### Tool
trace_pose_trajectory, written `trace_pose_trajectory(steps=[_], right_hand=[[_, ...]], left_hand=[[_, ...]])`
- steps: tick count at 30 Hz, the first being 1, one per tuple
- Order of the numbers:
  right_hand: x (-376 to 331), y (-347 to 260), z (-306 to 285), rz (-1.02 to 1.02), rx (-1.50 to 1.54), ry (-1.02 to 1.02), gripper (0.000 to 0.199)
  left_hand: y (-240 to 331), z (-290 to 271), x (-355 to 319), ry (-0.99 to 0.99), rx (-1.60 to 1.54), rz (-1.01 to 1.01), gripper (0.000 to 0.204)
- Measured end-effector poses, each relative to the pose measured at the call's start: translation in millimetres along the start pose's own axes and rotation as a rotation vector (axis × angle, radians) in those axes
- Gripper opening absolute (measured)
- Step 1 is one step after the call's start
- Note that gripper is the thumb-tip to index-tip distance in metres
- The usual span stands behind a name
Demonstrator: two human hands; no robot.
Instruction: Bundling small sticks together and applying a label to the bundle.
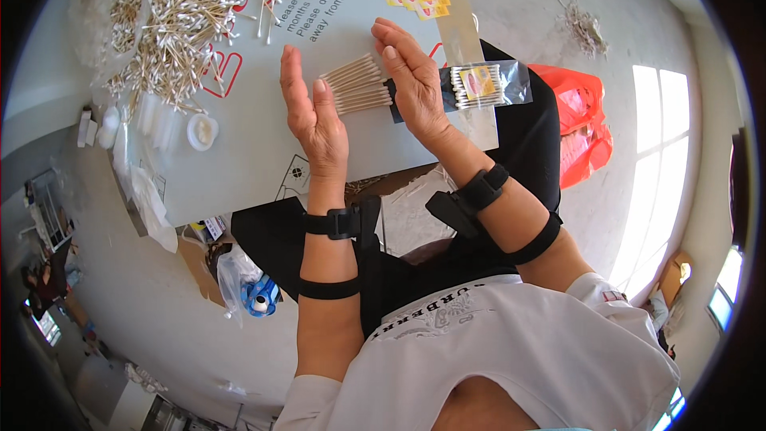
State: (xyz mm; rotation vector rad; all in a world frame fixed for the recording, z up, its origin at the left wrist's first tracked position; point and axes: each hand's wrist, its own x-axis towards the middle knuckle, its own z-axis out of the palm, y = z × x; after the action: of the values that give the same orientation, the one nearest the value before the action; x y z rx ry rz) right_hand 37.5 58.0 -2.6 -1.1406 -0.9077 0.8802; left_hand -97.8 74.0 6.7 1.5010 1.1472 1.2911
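Your left hand (315, 116) and right hand (411, 80) stand open, palms facing, pressing a bundle of cotton swabs (357, 85) between them on the board (239, 144). A filled clear bag (487, 84) lies right; loose swabs (179, 8) far left.

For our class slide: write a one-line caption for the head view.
Both hands, left and right, square up a bundle of cotton swabs between open palms.
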Motion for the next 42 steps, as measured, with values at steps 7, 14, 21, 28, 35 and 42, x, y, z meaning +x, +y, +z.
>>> trace_pose_trajectory(steps=[7, 14, 21, 28, 35, 42], right_hand=[[0.2, -10.1, -13.4, 0.143, 0.057, -0.043, 0.034], [-7.5, -7.5, -11.0, 0.084, -0.011, -0.051, 0.034], [-11.8, 2.4, 7.5, -0.012, 0.042, 0.049, 0.033], [-19.3, 5.7, 20.6, -0.041, -0.014, 0.057, 0.032], [-16.6, -3.8, -7.6, -0.007, -0.099, 0.069, 0.028], [-30.4, -29.0, -30.3, -0.175, -0.610, -0.192, 0.007]], left_hand=[[9.9, -3.8, -17.5, -0.468, 1.082, 0.154, 0.086], [16.4, -6.2, -19.5, -0.548, 1.066, 0.130, 0.085], [-1.5, 0.8, -1.1, -0.100, 0.170, 0.043, 0.067], [-1.9, 3.8, 5.0, -0.040, -0.307, -0.097, 0.065], [17.3, -17.0, -7.3, -0.384, 0.832, 0.258, 0.079], [15.7, -16.4, -23.0, -0.533, 1.047, 0.206, 0.098]])
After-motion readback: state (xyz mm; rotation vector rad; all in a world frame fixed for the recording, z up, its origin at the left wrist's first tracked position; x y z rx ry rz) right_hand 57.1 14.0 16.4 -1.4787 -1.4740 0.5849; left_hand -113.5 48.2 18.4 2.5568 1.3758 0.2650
